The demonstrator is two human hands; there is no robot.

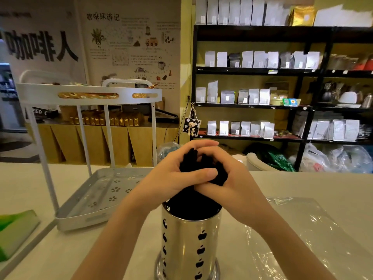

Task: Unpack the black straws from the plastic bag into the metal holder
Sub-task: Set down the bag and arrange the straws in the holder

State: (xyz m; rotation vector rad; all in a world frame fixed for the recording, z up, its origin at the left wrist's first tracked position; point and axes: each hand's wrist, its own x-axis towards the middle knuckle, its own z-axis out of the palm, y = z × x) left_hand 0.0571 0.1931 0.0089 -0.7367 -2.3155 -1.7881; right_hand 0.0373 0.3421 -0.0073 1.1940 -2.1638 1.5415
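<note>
Both your left hand (pixel 171 174) and right hand (pixel 238 188) clasp the black straws (pixel 201 168), upright directly above the metal holder (pixel 189 245); push straight down.

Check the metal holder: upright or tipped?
Upright. The metal holder stands on its base on the table, with the black straws rising from its open top.
</note>
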